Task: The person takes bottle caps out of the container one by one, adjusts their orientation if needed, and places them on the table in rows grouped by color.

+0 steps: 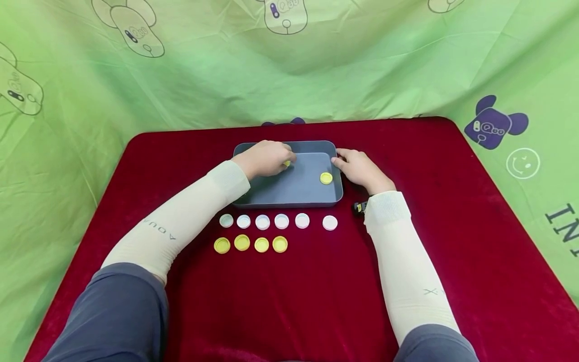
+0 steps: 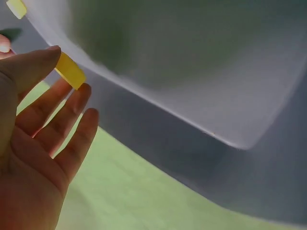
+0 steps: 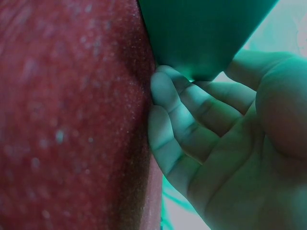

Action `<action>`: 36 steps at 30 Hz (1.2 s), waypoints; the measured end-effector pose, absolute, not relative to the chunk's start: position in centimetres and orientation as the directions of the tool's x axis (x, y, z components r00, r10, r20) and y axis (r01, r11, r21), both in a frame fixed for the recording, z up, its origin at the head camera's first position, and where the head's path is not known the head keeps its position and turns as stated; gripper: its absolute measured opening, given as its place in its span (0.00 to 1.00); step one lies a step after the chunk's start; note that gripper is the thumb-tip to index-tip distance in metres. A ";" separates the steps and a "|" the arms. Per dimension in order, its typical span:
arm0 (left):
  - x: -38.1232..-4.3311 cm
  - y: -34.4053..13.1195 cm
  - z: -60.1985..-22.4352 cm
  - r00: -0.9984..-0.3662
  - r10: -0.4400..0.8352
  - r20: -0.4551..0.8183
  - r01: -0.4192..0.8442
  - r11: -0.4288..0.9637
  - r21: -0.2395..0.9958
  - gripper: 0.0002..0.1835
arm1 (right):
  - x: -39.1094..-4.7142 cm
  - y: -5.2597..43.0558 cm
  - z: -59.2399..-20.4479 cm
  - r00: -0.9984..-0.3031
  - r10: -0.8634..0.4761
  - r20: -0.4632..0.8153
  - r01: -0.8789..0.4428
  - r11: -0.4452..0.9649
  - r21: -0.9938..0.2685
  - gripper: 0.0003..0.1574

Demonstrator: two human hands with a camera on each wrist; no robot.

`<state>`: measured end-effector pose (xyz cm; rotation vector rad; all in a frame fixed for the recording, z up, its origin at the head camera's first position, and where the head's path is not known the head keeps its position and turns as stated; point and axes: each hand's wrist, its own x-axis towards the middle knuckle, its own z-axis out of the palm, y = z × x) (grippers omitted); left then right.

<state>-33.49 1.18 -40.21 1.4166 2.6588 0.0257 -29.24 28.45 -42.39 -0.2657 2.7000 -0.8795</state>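
In the head view my left hand reaches over the left part of a grey rectangular tray. It pinches a yellow bottle cap between thumb and fingers, which the left wrist view shows on edge above the tray. Another yellow cap lies flat on the tray floor near the right wall. At the tray's right end, my right hand grips the rim, its thumb on top. In the right wrist view the fingers lie along the outer wall, close to the red cloth.
Before the tray, a row of several white caps lies on the red tablecloth, one white cap set apart at the right. Several yellow caps form a nearer row. A green printed curtain hangs behind the table.
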 end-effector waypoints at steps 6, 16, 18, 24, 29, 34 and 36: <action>-32.2 0.8 -39.3 -0.499 0.864 -0.062 0.862 0.502 0.068 0.11 | -29.4 28.5 -42.6 -0.940 -0.263 -0.218 -0.084 0.797 -0.598 0.35; -30.4 1.2 -38.2 -0.446 0.893 -0.060 0.893 0.448 0.043 0.11 | -29.3 28.5 -42.5 -0.941 -0.264 -0.211 -0.088 0.794 -0.602 0.34; -30.2 1.3 -38.0 -0.436 0.898 -0.055 0.898 0.439 0.042 0.12 | -29.3 28.6 -42.5 -0.942 -0.263 -0.210 -0.088 0.795 -0.600 0.34; -29.4 1.4 -37.5 -0.426 0.904 -0.035 0.904 0.427 0.030 0.12 | -29.3 28.5 -42.4 -0.939 -0.269 -0.212 -0.092 0.794 -0.600 0.35; -28.8 1.3 -37.0 -0.415 0.910 -0.015 0.909 0.415 0.030 0.12 | -29.3 28.6 -42.3 -0.942 -0.264 -0.207 -0.092 0.797 -0.597 0.34; -28.0 1.2 -36.9 -0.417 0.909 -0.008 0.908 0.417 0.044 0.12 | -29.3 28.5 -42.3 -0.941 -0.267 -0.207 -0.093 0.794 -0.601 0.34; -27.7 1.1 -37.0 -0.417 0.909 -0.002 0.907 0.417 0.054 0.12 | -29.3 28.6 -42.4 -0.941 -0.265 -0.210 -0.089 0.794 -0.602 0.34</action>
